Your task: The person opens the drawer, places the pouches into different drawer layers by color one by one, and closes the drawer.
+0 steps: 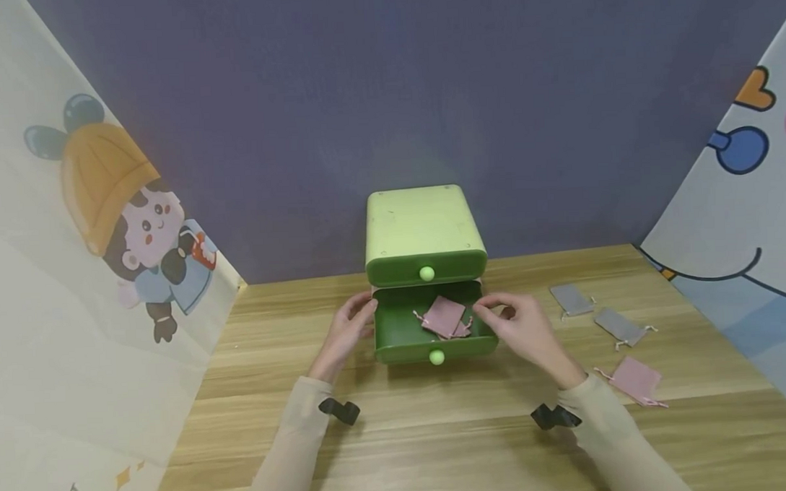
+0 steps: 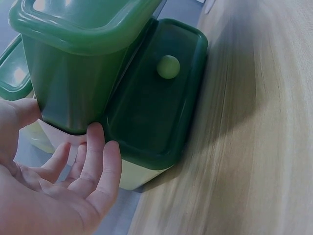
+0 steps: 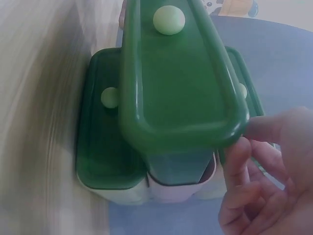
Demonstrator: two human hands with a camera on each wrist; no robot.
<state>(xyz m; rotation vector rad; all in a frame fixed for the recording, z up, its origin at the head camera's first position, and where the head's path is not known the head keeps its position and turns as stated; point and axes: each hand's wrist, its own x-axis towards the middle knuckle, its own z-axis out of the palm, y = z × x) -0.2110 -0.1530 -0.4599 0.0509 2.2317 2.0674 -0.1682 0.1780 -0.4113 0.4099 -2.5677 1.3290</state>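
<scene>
This looks like a small indoor nook with a playful, child's-room look, though whether it belongs to a home, a shop or a studio cannot be told. A wood-grain counter (image 1: 439, 446) runs up to a plain blue-grey back wall (image 1: 285, 134), and pale panels flank it: the left panel (image 1: 18, 302) bears a cartoon figure (image 1: 138, 218) in an orange hat, the right panel (image 1: 704, 213) an orange heart (image 1: 755, 90) and bold outlined shapes. The little green drawer unit (image 1: 424, 219) and drawstring pouches (image 1: 572, 298) suggest household tidying goods.
</scene>
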